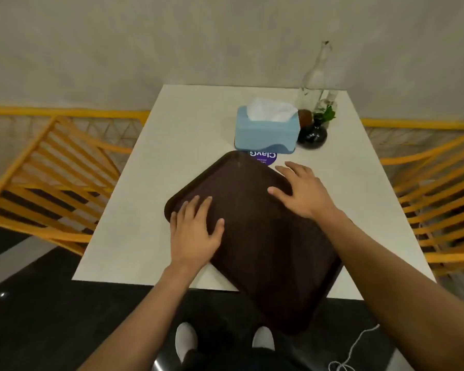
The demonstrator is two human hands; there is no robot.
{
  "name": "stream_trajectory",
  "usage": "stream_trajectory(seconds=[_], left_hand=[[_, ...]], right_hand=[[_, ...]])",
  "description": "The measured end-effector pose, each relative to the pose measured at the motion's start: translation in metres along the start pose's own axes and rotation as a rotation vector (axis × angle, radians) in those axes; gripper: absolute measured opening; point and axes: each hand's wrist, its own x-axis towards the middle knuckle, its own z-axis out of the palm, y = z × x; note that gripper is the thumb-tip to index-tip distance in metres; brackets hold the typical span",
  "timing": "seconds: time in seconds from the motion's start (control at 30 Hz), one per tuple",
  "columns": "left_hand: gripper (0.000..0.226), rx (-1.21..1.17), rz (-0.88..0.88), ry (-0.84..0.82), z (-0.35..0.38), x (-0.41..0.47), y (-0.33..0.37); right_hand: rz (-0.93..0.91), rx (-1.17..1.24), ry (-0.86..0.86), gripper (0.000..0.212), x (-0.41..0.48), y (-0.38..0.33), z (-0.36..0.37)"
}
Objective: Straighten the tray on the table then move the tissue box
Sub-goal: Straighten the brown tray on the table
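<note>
A dark brown tray (263,253) lies skewed on the white table (134,210), its near corner hanging over the front edge. My left hand (194,231) rests flat on the tray's left corner, fingers spread. My right hand (303,191) lies flat on the tray's far right rim, fingers apart. A light blue tissue box (265,133) with white tissue sticking out stands just beyond the tray's far corner, apart from both hands.
A purple round sticker (264,157) shows between tray and box. A clear glass bottle (315,76), a small dark vase with green leaves (314,133) and a brown object stand right of the box. Yellow slatted chairs (46,183) flank the table. A grey wall rises behind.
</note>
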Motion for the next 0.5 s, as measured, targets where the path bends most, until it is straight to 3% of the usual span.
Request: stream_trajectory(seconds=[0.3, 0.5], left_hand=[[0.075, 0.182, -0.050, -0.105, 0.037, -0.030, -0.013], [0.077, 0.206, -0.069, -0.067, 0.042, -0.031, -0.016]], right_hand=[[0.121, -0.104, -0.081, 0.055, 0.012, 0.019, 0.022], [0.064, -0.086, -0.079, 0.043, 0.019, 0.030, 0.030]])
